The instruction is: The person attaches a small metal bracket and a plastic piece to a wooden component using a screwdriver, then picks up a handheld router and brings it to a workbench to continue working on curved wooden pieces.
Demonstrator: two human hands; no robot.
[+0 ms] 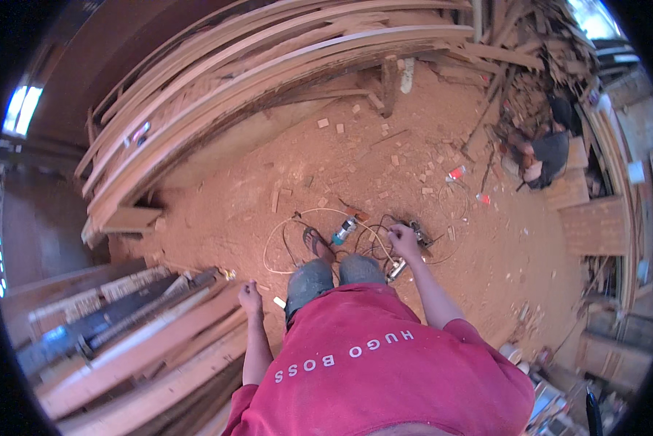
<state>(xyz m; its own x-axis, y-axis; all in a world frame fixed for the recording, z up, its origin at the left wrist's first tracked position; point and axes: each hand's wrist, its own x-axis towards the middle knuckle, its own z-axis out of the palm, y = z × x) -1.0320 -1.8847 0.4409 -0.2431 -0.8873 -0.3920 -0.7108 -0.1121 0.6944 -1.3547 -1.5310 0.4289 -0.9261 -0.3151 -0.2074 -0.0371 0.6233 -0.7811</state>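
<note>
My left hand (250,296) hangs beside the stacked boards at the left, its fingers curled in with nothing visible in them. My right hand (404,241) is out over the floor to the right of my knees, fingertips drawn together. Whatever they may hold is too small to make out. Just beyond it lies a dark metal power tool (419,234), partly hidden by the hand. A teal and silver power tool (345,230) rests in front of my feet among looped cords (279,231). Near my right knee a shiny metal tool (395,271) is partly covered by my forearm.
Sawdust and wood offcuts (323,123) cover the ground (225,196). Long planks (268,69) lie on supports at the back; more boards (145,349) are stacked at left. Another person (548,156) sits at the far right by scrap wood (515,43). Red-and-white packets (456,174) lie nearby.
</note>
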